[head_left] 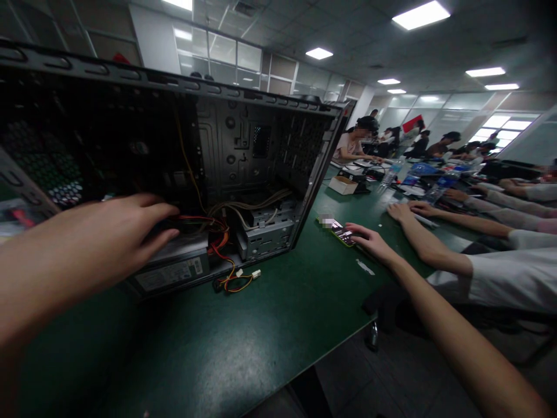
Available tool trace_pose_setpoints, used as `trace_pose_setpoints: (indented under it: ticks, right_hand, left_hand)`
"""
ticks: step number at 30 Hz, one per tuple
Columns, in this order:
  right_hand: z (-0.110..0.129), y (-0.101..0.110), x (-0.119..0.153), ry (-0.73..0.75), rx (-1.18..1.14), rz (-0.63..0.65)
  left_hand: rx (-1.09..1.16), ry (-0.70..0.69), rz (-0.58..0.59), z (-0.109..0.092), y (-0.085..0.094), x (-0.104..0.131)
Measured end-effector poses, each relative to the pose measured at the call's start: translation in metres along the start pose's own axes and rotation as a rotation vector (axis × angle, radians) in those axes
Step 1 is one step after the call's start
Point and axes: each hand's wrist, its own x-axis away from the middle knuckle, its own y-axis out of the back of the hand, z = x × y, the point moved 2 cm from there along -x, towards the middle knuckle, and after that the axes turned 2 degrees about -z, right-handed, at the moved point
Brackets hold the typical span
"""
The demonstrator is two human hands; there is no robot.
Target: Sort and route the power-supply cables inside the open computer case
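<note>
An opened black computer case [261, 174] stands on the green table with its inside facing me. My left hand [126, 232] reaches into its lower part, above the silver power supply [174, 273]. Its fingers curl towards the thumb around something dark that I cannot make out. Red, orange and yellow cables [220, 232] run beside the fingertips. To the right of the case, my right hand [374, 245] rests its outstretched fingers on the near end of a flat phone-like object [342, 231] with a yellow-green edge, lying on the table.
A loose cable with white connectors [243, 278] hangs out onto the table [278, 313]. A clear plastic scrap [365, 267] lies near my right hand. Further right are a co-worker's hands [404, 212], water bottles [391, 173] and a small open box [343, 184].
</note>
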Motion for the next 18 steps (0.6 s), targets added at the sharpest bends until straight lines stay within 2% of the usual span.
trace_pose_setpoints:
  ticks: [13, 18]
  right_hand:
    - [-0.007, 0.0, -0.001, -0.036, -0.061, -0.07]
    - [-0.011, 0.0, -0.004, -0.077, -0.098, -0.119]
  left_hand:
    - [0.021, -0.04, -0.068, 0.007, -0.007, 0.003]
    - [0.027, -0.07, -0.129, 0.012, -0.008, 0.004]
